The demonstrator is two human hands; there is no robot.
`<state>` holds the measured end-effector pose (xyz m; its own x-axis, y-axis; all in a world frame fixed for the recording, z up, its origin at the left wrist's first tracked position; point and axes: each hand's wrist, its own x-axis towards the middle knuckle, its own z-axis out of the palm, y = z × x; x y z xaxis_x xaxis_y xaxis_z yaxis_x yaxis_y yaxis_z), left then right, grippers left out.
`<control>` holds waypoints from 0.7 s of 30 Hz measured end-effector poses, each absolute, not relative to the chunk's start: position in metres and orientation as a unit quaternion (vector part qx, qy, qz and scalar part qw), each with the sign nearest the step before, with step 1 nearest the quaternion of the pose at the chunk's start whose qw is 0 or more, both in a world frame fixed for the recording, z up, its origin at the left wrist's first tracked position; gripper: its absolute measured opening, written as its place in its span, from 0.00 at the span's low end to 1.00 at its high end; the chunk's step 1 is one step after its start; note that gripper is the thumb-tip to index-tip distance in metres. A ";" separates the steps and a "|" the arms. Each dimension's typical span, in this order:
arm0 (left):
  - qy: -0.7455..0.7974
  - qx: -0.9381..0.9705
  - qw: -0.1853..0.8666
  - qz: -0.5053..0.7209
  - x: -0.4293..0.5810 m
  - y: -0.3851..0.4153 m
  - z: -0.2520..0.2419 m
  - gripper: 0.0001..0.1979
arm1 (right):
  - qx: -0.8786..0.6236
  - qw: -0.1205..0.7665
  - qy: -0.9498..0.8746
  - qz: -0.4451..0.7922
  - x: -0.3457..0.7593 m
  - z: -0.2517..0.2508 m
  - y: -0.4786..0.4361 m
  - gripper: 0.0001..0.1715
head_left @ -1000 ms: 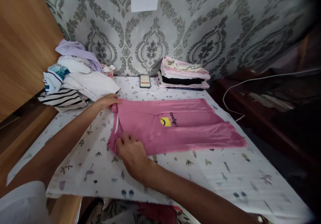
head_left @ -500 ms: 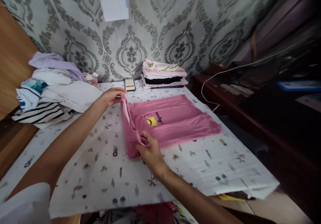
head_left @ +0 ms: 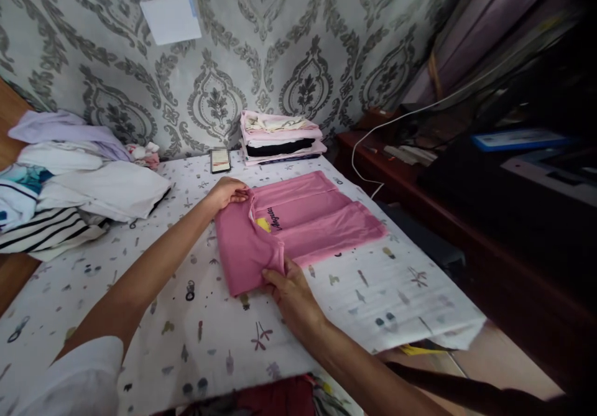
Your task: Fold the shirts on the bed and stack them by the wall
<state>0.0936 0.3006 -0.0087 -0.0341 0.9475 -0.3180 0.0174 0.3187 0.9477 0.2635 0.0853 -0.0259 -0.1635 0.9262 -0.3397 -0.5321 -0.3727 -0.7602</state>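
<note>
Pink shirt (head_left: 249, 248) on the worktop (head_left: 345, 304), 1 end folded over; left hand (head_left: 228, 193) clamped on the turned edge's far corner, right hand (head_left: 291, 285) pinching the near corner. It looks light, soft, floppy, so those 2 corners should keep it straight.

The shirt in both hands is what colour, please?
The shirt is pink, clearest in the head view.

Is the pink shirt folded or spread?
Partly folded: one end of the shirt is doubled over to the yellow print; the other lies flat.

Room across the near sheet (head_left: 387, 291), folded stack (head_left: 282, 137) behind the pink shirt (head_left: 303, 234)
</note>
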 end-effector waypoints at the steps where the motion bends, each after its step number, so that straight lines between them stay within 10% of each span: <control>1: 0.583 0.408 0.560 0.424 0.094 0.301 -0.008 0.05 | -0.406 0.504 -0.242 0.723 0.265 -0.025 0.086 0.20; 21: 0.498 0.378 0.585 0.516 0.138 0.320 -0.017 0.02 | -0.432 0.553 -0.238 0.672 0.302 -0.021 0.097 0.19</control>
